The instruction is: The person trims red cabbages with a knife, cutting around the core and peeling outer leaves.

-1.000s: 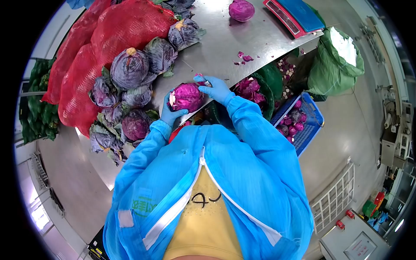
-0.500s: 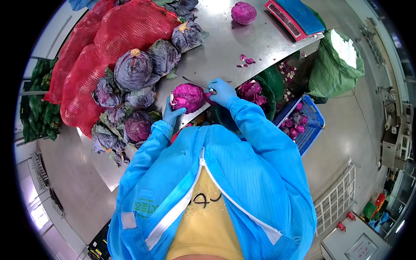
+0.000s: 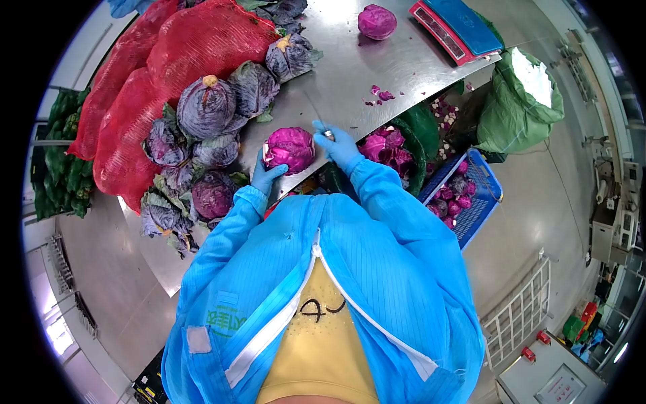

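Mid-frame on my feed, the left hand (image 3: 267, 174) cups a purple cabbage (image 3: 289, 149); the right hand (image 3: 343, 149) curls round a knife (image 3: 328, 135). Lower left, green lettering (image 3: 225, 319) defeats me.

Green chars (image 3: 227, 322) on blue jacket (image 3: 410, 269), black lettering (image 3: 321, 310) on yellow shirt (image 3: 316, 367), partly hidden; cabinet sign (image 3: 560, 389) txt too small. None legible.

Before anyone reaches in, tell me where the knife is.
In the head view, the knife is in the person's right hand, just right of the red cabbage held by the left hand.
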The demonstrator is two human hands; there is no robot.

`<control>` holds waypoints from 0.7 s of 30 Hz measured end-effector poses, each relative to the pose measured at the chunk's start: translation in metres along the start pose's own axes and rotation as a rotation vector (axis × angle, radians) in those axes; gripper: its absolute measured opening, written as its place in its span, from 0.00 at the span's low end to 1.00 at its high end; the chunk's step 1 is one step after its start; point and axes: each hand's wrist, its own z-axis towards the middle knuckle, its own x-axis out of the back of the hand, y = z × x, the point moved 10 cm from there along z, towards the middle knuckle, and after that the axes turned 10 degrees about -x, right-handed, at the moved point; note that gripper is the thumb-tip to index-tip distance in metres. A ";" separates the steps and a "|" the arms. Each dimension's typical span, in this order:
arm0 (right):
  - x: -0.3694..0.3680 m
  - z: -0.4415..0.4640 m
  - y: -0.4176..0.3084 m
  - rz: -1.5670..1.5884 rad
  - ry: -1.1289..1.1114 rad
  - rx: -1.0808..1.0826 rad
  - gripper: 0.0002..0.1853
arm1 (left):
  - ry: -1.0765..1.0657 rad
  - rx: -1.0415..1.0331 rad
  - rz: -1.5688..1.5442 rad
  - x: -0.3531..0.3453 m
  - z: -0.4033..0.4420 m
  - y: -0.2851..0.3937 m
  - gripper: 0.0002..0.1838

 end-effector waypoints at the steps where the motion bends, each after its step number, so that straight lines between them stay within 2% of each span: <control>1: -0.014 0.007 0.011 -0.039 -0.090 -0.066 0.20 | 0.002 0.003 -0.004 0.000 0.000 0.000 0.48; 3: -0.025 0.012 0.026 -0.080 -0.181 -0.129 0.21 | 0.002 0.006 -0.005 -0.001 0.000 -0.001 0.48; 5: -0.014 0.011 0.012 -0.114 -0.032 0.067 0.22 | 0.010 0.009 -0.007 0.000 -0.001 0.001 0.48; 10: -0.008 0.029 0.027 -0.118 0.001 0.104 0.19 | 0.023 0.023 0.022 0.005 0.000 -0.004 0.49; 12: -0.023 0.032 0.036 0.152 -0.300 0.003 0.16 | 0.020 0.029 0.028 0.009 0.001 -0.005 0.49; 17: -0.016 0.023 0.033 0.211 -0.361 -0.089 0.12 | -0.034 0.023 0.020 0.007 0.004 -0.008 0.49; 21: 0.005 0.007 -0.010 0.057 -0.265 0.077 0.11 | -0.008 0.026 0.039 0.009 0.005 -0.006 0.50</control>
